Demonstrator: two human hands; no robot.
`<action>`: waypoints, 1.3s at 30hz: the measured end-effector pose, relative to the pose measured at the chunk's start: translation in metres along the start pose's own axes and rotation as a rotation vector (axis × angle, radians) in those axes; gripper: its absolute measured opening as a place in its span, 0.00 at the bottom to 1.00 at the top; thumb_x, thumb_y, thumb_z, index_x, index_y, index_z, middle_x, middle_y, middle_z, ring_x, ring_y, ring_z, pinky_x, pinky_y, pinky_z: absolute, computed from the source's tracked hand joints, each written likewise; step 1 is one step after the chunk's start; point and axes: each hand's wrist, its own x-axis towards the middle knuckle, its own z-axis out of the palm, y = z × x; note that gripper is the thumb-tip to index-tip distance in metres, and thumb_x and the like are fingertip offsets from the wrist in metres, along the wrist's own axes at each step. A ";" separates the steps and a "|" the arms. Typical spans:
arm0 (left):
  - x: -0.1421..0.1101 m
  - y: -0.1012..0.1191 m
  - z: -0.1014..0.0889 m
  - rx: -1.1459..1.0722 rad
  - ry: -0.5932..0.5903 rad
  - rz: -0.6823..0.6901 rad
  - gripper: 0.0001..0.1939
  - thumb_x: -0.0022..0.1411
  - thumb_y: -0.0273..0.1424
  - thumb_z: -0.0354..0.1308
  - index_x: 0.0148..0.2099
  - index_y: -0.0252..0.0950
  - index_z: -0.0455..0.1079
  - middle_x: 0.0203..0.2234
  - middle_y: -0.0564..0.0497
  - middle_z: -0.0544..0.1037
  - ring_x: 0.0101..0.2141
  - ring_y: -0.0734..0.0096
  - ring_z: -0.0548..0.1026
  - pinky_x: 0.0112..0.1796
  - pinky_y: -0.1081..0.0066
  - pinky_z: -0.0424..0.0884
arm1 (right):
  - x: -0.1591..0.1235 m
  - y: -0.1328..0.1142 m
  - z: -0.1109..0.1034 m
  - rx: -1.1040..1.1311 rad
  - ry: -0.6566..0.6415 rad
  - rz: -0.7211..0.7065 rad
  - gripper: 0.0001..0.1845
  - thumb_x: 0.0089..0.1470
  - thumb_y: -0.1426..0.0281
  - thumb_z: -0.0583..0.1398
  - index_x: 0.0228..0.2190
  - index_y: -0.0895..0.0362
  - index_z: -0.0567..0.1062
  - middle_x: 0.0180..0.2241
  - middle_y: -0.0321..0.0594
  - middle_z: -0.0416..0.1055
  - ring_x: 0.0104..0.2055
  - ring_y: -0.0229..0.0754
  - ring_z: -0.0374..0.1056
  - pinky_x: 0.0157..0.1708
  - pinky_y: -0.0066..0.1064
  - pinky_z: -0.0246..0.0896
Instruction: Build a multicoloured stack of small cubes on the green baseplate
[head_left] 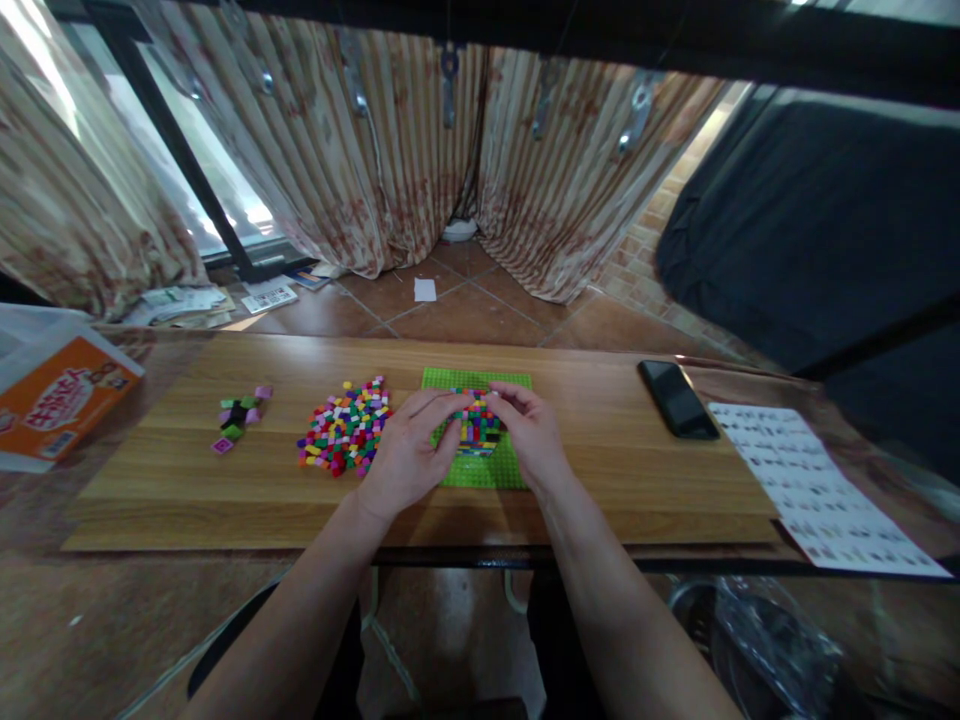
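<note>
A small build of multicoloured toy bricks [478, 430] stands on a green studded baseplate [495, 476] in the middle of the wooden board. My left hand [414, 448] is curled against the build's left side, with the fingertips at its top edge and the thumb lower down. From the right, my right hand [531, 425] closes on the top right of the same build with bent fingers. Whether either hand pinches a single loose brick is too small to tell. Just left of my left hand lies a pile of loose coloured bricks [341, 425].
Larger pink, green and black bricks [240, 412] lie farther left. A white and orange box [64, 395] stands at the left end. On the right are a black phone [679, 400] and a printed sheet [825, 490]. Striped curtains [420, 150] hang beyond the table.
</note>
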 end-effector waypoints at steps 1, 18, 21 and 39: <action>0.000 -0.001 0.001 -0.009 -0.003 -0.011 0.13 0.63 0.25 0.53 0.49 0.39 0.71 0.41 0.48 0.78 0.43 0.69 0.75 0.45 0.66 0.73 | 0.000 0.000 0.000 -0.002 -0.001 -0.001 0.16 0.38 0.63 0.68 0.32 0.55 0.78 0.30 0.35 0.76 0.32 0.37 0.70 0.39 0.33 0.65; -0.004 -0.001 0.010 0.152 -0.054 0.137 0.14 0.64 0.24 0.52 0.50 0.38 0.72 0.39 0.47 0.80 0.39 0.68 0.76 0.42 0.65 0.75 | 0.001 0.000 0.000 0.004 -0.001 -0.018 0.15 0.38 0.64 0.67 0.32 0.55 0.78 0.28 0.34 0.75 0.31 0.36 0.69 0.37 0.32 0.65; -0.004 0.000 0.010 0.148 -0.040 0.129 0.14 0.64 0.24 0.52 0.49 0.38 0.72 0.38 0.48 0.80 0.38 0.68 0.76 0.41 0.66 0.75 | 0.001 0.000 0.000 -0.001 -0.004 -0.021 0.15 0.38 0.64 0.67 0.32 0.55 0.78 0.29 0.34 0.75 0.31 0.36 0.69 0.36 0.32 0.65; -0.005 0.001 0.010 0.005 0.046 -0.008 0.13 0.63 0.24 0.53 0.49 0.37 0.72 0.40 0.49 0.80 0.40 0.70 0.77 0.43 0.69 0.73 | -0.005 -0.002 0.001 -0.171 -0.035 -0.028 0.25 0.38 0.60 0.67 0.41 0.55 0.76 0.38 0.40 0.75 0.38 0.41 0.68 0.44 0.37 0.63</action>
